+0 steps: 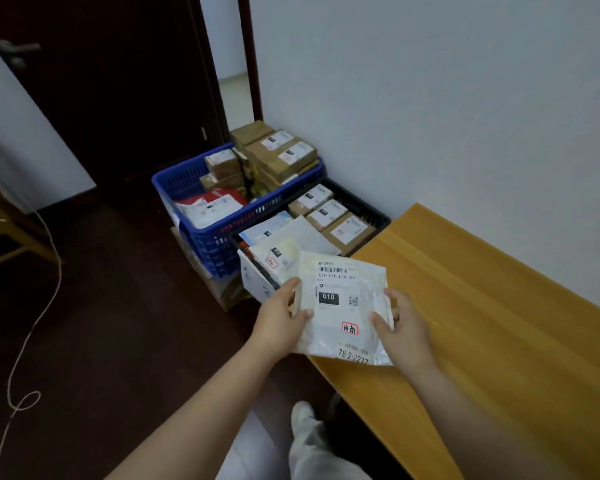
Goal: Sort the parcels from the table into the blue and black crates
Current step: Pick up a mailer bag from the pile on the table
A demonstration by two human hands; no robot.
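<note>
Both hands hold one white plastic parcel (pixel 343 310) flat and label-up, just over the near-left corner of the wooden table (pixel 482 323). The left hand (pixel 280 320) grips its left edge, thumb lying on top and fingers underneath; the right hand (pixel 400 323) pinches the right edge the same way, thumb on the upper face. The label shows a barcode, a black block reading "010", a small square code and a red stamp (a second strip at the near edge reads "78-2-2212").

Just beyond the parcel, on the floor against the wall, stands the black crate (pixel 364 209), holding brown boxes (pixel 329 214) on its far-right side and pale soft mailers (pixel 284 237) on its near-left side. Touching it on the far left is the blue crate (pixel 184 181), which sits higher, piled with brown boxes at the far end and flat red-and-white packets (pixel 210 204) nearer.

A dark door (pixel 94 91) fills the far left, and a thin pale cord (pixel 32 327) trails across the dark floor.
</note>
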